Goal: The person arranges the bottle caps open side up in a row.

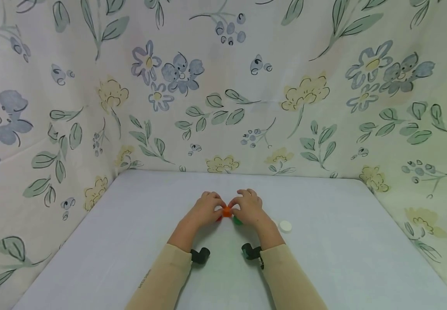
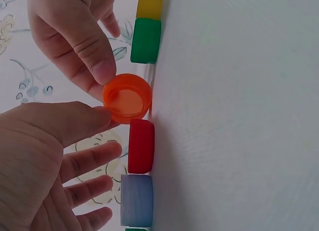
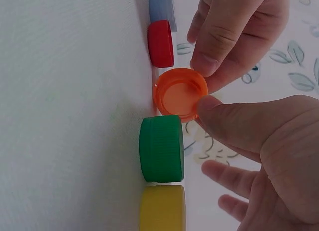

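Note:
An orange bottle cap (image 1: 227, 212) stands tilted up on its edge, its hollow side facing me. My left hand (image 1: 206, 209) pinches one side of it between thumb and index finger. From the other side, the thumb and index finger of my right hand (image 1: 249, 209) pinch it too. Beside the orange cap on the left is a red cap (image 2: 141, 146), followed by a pale blue cap (image 2: 137, 200). To its right sit a green cap (image 3: 162, 148) and a yellow cap (image 3: 163, 208). The hands hide most of this row in the head view.
A white round cap (image 1: 285, 226) lies on the white table (image 1: 343, 258), right of my right wrist. Part of another green cap (image 2: 136, 229) shows beyond the pale blue one. Behind the table hangs a floral cloth (image 1: 223, 86).

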`<state>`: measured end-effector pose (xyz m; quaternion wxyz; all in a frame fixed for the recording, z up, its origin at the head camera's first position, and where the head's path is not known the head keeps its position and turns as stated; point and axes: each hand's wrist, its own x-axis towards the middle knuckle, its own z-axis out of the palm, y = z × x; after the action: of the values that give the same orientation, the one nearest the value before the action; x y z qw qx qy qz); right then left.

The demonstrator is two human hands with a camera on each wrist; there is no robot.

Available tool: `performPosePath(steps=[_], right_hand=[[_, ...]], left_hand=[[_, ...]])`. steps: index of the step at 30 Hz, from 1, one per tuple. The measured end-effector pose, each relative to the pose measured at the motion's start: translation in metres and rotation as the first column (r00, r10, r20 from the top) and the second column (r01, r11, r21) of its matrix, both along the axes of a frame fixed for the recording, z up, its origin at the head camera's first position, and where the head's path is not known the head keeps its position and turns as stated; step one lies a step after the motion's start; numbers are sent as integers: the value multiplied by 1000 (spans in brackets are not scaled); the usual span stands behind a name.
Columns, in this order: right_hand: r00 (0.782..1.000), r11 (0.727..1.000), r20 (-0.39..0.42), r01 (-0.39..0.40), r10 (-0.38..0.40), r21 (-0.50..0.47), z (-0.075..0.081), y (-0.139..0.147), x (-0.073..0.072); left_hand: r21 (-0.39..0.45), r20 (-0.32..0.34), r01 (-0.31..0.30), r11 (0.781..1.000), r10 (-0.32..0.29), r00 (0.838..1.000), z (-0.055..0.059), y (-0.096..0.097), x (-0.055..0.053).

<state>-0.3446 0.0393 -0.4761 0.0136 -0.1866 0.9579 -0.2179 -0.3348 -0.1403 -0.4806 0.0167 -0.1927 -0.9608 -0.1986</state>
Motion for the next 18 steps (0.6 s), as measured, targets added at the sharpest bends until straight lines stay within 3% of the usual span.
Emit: performPosePath(steps=[18], right_hand=[[1000, 999, -22, 11, -10, 42, 3, -2, 3]], left_hand=[[10, 5, -14, 1000, 14, 1000, 1, 0, 1]])
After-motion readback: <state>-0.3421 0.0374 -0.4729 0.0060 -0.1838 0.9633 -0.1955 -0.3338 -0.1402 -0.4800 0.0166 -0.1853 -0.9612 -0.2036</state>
